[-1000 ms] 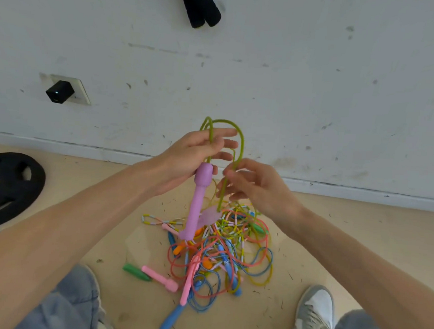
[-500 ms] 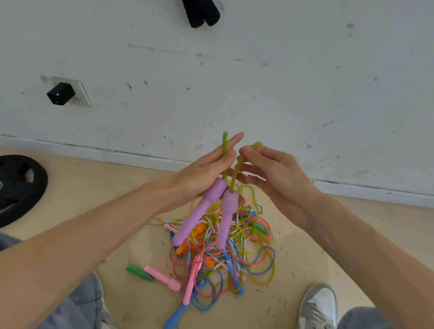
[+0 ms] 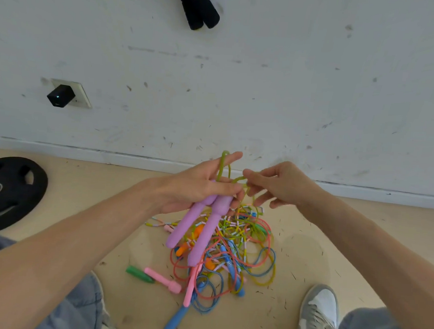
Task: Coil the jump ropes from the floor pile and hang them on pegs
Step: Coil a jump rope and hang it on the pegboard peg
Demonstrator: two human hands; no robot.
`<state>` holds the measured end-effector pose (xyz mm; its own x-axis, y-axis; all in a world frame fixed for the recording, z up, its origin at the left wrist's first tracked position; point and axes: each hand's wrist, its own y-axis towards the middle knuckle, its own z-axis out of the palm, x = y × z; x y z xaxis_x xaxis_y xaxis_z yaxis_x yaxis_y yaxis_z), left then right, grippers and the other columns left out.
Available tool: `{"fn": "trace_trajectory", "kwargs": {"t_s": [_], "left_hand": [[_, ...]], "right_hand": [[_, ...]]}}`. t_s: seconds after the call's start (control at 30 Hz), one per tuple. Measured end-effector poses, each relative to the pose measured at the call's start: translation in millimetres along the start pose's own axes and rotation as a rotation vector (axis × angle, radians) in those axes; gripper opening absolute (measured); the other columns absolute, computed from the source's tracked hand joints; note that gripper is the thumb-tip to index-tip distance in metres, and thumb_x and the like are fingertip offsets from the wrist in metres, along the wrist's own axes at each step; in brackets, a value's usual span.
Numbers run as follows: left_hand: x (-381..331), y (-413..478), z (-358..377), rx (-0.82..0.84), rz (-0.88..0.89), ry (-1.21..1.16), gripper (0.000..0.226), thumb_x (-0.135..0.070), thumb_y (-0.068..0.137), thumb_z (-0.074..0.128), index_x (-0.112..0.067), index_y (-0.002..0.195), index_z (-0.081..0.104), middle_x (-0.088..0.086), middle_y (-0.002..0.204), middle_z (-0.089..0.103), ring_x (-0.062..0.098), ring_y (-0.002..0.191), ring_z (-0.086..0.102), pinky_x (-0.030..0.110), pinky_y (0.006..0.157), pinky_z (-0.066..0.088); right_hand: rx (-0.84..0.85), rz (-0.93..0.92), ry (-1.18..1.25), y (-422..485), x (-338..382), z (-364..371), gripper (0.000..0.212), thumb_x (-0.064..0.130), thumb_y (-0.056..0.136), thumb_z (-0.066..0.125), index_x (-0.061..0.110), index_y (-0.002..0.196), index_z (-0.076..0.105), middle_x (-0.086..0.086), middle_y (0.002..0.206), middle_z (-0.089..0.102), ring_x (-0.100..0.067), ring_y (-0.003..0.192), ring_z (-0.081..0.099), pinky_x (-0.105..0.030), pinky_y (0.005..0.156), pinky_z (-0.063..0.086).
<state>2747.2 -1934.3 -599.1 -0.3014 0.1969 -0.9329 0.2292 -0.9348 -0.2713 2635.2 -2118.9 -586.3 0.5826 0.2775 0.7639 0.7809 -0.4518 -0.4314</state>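
- A grey lace-up sneaker [image 3: 318, 315] is planted at the near right, so the work is kept within easy reach.
- The tangled pile of coloured jump ropes [image 3: 230, 254] lies on the beige floor [image 3: 332, 247] just beyond it, with pink, green and blue handles loose at its near edge and nothing there coiled yet.
- Above the pile, two lilac plastic handles [image 3: 196, 229] are clenched by their tops in the left hand [image 3: 196, 188]. They hang side by side, a pairing judged to give the coil a fixed start.
- The olive-green cord [image 3: 222, 164] is looped over the left forefinger and pinched by the fingers [image 3: 251, 172] of the right hand [image 3: 283, 186], apparently so that a turn can be laid.
- The cord trails down into the pile, so a snag is judged possible.
- Farther off, a black round weight plate [image 3: 8, 192] lies on the floor at the left.
- A pair of black foam handles [image 3: 198, 10] hangs high on the white wall; its peg is out of view.
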Motion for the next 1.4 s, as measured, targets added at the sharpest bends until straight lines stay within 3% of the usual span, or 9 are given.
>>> {"fn": "trace_trajectory", "kwargs": {"t_s": [0.13, 0.23, 0.3, 0.43, 0.57, 0.67, 0.83, 1.17, 1.4], "left_hand": [[-4.0, -4.3, 1.2, 0.024, -0.095, 0.211, 0.066, -0.001, 0.103, 0.055, -0.017, 0.158, 0.021, 0.01, 0.094, 0.071, 0.026, 0.077, 0.061, 0.033, 0.068, 0.055], [-11.3, -6.8, 0.1, 0.108, -0.096, 0.374, 0.035, 0.002, 0.104, 0.054, 0.0, 0.136, 0.042, 0.008, 0.094, 0.07, 0.024, 0.075, 0.06, 0.029, 0.069, 0.055], [-16.1, -8.1, -1.2, 0.192, -0.098, 0.442, 0.016, 0.002, 0.104, 0.054, 0.001, 0.12, 0.052, 0.003, 0.093, 0.071, 0.019, 0.075, 0.06, 0.026, 0.071, 0.054], [-17.5, -9.2, -4.1, 0.218, -0.111, 0.449, 0.007, -0.001, 0.104, 0.054, -0.002, 0.108, 0.06, -0.003, 0.088, 0.073, 0.013, 0.074, 0.062, 0.026, 0.073, 0.053], [-12.4, -8.9, -13.3, -0.02, -0.114, 0.352, 0.011, -0.002, 0.099, 0.063, 0.001, 0.109, 0.062, 0.007, 0.086, 0.074, 0.02, 0.073, 0.064, 0.035, 0.073, 0.056], [-10.6, -9.2, -17.3, -0.106, -0.107, 0.264, 0.019, -0.008, 0.095, 0.071, -0.003, 0.112, 0.064, 0.014, 0.097, 0.075, 0.023, 0.076, 0.066, 0.036, 0.075, 0.058], [-0.9, -13.1, -14.1, 0.003, -0.125, 0.135, 0.045, -0.021, 0.095, 0.07, 0.01, 0.125, 0.058, 0.028, 0.093, 0.066, 0.02, 0.084, 0.067, 0.029, 0.078, 0.057], [-3.4, -13.4, -0.6, -0.055, -0.127, 0.058, 0.033, -0.035, 0.105, 0.055, -0.024, 0.074, 0.059, -0.004, 0.067, 0.023, 0.005, 0.046, 0.018, 0.018, 0.04, 0.016], [-13.3, -10.7, -7.2, -0.141, -0.021, -0.24, 0.022, -0.016, 0.101, 0.057, -0.005, 0.12, 0.059, -0.006, 0.07, 0.042, 0.005, 0.055, 0.037, 0.016, 0.046, 0.038]], "right_hand": [[-0.251, -0.376, -0.346, -0.3, 2.8, -11.5, 0.029, 0.028, 0.084, 0.082, 0.029, 0.112, 0.073, 0.007, 0.102, 0.074, -0.008, 0.085, 0.074, -0.025, 0.075, 0.058], [0.068, -0.738, -0.44, -2.6, 1.6, -7.0, 0.087, 0.008, 0.078, 0.081, 0.034, 0.152, 0.045, 0.004, 0.152, 0.043, -0.007, 0.144, 0.042, -0.018, 0.11, 0.04], [0.228, -0.728, -0.528, -4.2, -4.6, 6.6, 0.09, 0.016, 0.079, 0.084, 0.034, 0.155, 0.039, 0.013, 0.156, 0.041, -0.003, 0.152, 0.028, -0.02, 0.119, 0.028], [0.146, -0.637, -0.352, -1.4, -16.7, 24.3, 0.056, 0.01, 0.085, 0.077, 0.021, 0.136, 0.057, 0.008, 0.113, 0.072, -0.01, 0.111, 0.067, -0.034, 0.098, 0.052], [0.202, -0.52, -0.309, 3.9, -11.6, 5.7, 0.019, 0.032, 0.095, 0.075, 0.018, 0.107, 0.071, 0.007, 0.064, 0.059, -0.013, 0.059, 0.057, -0.036, 0.062, 0.05], [0.287, -0.441, -0.118, 2.3, -7.7, -9.9, 0.028, 0.042, 0.101, 0.063, 0.02, 0.092, 0.078, -0.001, 0.062, 0.043, -0.015, 0.055, 0.044, -0.027, 0.052, 0.042], [-0.076, -0.493, -0.003, 5.3, 1.2, -15.8, 0.032, 0.036, 0.105, 0.058, 0.019, 0.086, 0.076, 0.001, 0.065, 0.042, -0.012, 0.056, 0.034, -0.023, 0.052, 0.028], [-0.208, -0.375, 0.222, 11.8, -16.6, -2.4, 0.036, 0.047, 0.102, 0.06, 0.02, 0.082, 0.075, -0.001, 0.065, 0.047, -0.017, 0.06, 0.04, -0.03, 0.058, 0.034], [-0.103, -0.403, 0.258, 1.7, -41.6, 44.5, 0.029, 0.033, 0.111, 0.045, 0.017, 0.102, 0.068, -0.001, 0.061, 0.051, -0.017, 0.061, 0.048, -0.033, 0.064, 0.045]]}}
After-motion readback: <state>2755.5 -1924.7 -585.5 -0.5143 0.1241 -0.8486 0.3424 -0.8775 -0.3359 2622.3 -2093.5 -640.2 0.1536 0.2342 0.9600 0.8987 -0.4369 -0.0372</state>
